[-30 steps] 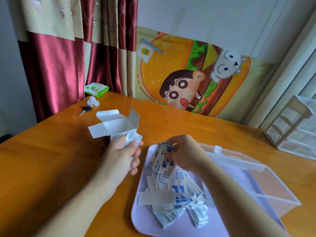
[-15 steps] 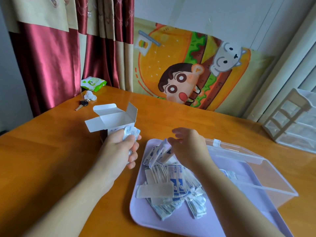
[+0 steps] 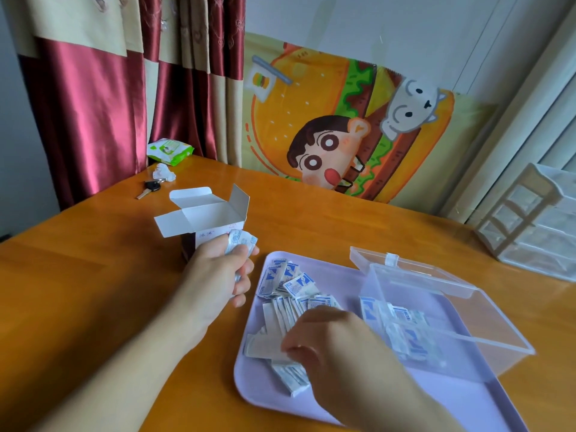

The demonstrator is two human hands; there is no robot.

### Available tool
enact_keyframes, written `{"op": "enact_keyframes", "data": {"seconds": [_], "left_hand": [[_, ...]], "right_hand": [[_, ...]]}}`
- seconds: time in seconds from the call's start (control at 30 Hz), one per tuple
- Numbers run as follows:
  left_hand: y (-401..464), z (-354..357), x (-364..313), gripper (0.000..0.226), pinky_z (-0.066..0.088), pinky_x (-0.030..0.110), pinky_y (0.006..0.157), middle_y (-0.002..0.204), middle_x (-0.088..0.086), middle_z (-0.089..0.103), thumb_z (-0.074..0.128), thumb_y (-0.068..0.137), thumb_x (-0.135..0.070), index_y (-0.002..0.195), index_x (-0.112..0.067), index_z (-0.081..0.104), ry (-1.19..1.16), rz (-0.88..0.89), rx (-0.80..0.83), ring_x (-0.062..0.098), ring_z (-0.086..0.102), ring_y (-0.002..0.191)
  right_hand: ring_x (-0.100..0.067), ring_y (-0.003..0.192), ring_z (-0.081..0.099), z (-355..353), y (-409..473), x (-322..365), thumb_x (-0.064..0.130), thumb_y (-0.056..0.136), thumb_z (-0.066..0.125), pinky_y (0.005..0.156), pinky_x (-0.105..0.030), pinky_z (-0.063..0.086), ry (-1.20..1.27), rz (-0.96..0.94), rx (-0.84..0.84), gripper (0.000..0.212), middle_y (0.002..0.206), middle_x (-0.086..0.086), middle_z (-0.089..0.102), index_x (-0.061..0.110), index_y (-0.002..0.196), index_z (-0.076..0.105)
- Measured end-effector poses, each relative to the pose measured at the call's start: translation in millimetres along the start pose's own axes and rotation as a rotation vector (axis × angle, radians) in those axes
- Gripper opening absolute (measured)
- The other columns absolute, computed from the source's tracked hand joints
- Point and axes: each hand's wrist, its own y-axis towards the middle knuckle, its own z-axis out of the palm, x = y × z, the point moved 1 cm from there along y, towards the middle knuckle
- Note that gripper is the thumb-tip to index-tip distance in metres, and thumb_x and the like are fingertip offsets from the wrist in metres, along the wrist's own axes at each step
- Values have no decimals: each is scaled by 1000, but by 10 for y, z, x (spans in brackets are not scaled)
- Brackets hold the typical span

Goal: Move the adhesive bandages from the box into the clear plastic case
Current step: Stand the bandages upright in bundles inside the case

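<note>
I am working over the orange wooden counter (image 3: 93,291), smooth and glossy, and taking everything relative to the lilac plastic tray (image 3: 327,410) lying on it. The tray is rigid, with rounded corners and a low rim. On its right half is sitting the clear plastic case (image 3: 486,366), hard and thin-walled, its hinged lid (image 3: 414,272) standing open toward the far side; some bandages (image 3: 402,335) are already lying inside. Just off the tray's far left corner is standing the white cardboard box (image 3: 212,219), flaps up, light and easily tipped, I judge.

My left hand (image 3: 215,275), left of the tray, is gripping a small sheaf of wrapped bandages (image 3: 241,243) just in front of the box. My right hand (image 3: 336,347) is reaching down onto the loose pile of bandages (image 3: 290,294) on the tray's left half, fingertips at one wide pale strip (image 3: 265,347); whether they are closing on it I cannot tell.

These wrappers are looking papery, flat, thin and nearly weightless, printed blue on white. I expect them to be slick against each other and to fan or slide, so pinching a stack across its short middle, thumb above and fingers beneath, seems best. They are bending freely and are hardly fragile.
</note>
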Motion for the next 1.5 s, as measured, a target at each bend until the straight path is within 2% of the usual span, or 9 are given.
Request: {"op": "enact_keyframes", "data": {"seconds": [0.13, 0.27, 0.43, 0.7, 0.87, 1.0, 1.07, 1.2, 1.5], "left_hand": [[7, 2, 11, 19, 33, 28, 44, 66, 2, 48, 49, 108, -17, 107, -6, 65, 2, 4, 6, 13, 40, 49], [7, 9, 14, 19, 33, 28, 44, 66, 2, 49, 50, 108, -17, 107, -6, 65, 11, -2, 17, 13, 41, 48], [17, -19, 17, 19, 34, 28, 44, 67, 2, 49, 50, 108, -18, 106, -7, 66, 17, 6, 13, 12, 41, 48], [-1, -10, 3, 18, 35, 28, 46, 68, 3, 48, 50, 108, -18, 106, -8, 65, 17, 13, 20, 12, 42, 49], [-2, -15, 9, 19, 34, 28, 46, 66, 1, 48, 49, 108, -17, 106, -6, 64, 23, 10, 21, 12, 41, 48], [9, -23, 8, 20, 35, 27, 45, 66, 2, 48, 49, 108, -18, 107, -6, 64, 35, 12, 23, 11, 41, 48], [7, -15, 12, 20, 35, 27, 45, 66, 1, 49, 49, 108, -19, 108, -6, 64, 33, 9, 27, 11, 41, 48], [-15, -3, -7, 20, 33, 28, 46, 68, 3, 47, 49, 109, -18, 108, -5, 64, 36, 9, 26, 12, 40, 49], [-12, -13, 2, 19, 35, 28, 46, 68, 3, 49, 50, 108, -19, 109, -6, 64, 46, 7, 40, 12, 42, 48]], "right_hand": [[-8, 102, 60, -44, -35, -14, 47, 81, 69, 78, -31, 55, -16, 43, -36, 33, 105, 17, 67, 36, 112, 67], [-9, 79, 62, 95, -24, 69, 36, 65, 78, 61, -23, 49, -164, -18, -51, 26, 81, 16, 67, 34, 91, 73], [6, 65, 64, -21, -1, 14, 17, 89, 71, 58, -9, 45, 293, 309, -263, 16, 79, 23, 73, 30, 85, 79], [-14, 50, 69, -208, 123, -48, 9, 92, 70, 50, -20, 48, 679, 579, -361, 17, 71, 6, 76, 22, 83, 76], [-7, 98, 70, -117, 278, -130, 15, 99, 59, 75, -18, 51, 300, 529, -427, 26, 113, 14, 69, 28, 120, 67], [4, 125, 47, -124, 102, 26, 15, 91, 61, 92, 3, 28, 118, 191, 8, 52, 137, 26, 53, 37, 138, 55], [2, 133, 38, -101, 33, 62, 20, 88, 65, 100, -1, 26, 53, 50, 154, 63, 145, 27, 43, 38, 144, 44], [-12, 121, 50, -5, 43, 102, 22, 84, 65, 102, -20, 39, -89, -29, 121, 41, 127, 18, 56, 33, 123, 55], [-19, 76, 60, 161, 61, -32, 12, 80, 63, 57, -36, 48, -154, 108, -114, 11, 78, 6, 64, 24, 79, 63]]}}
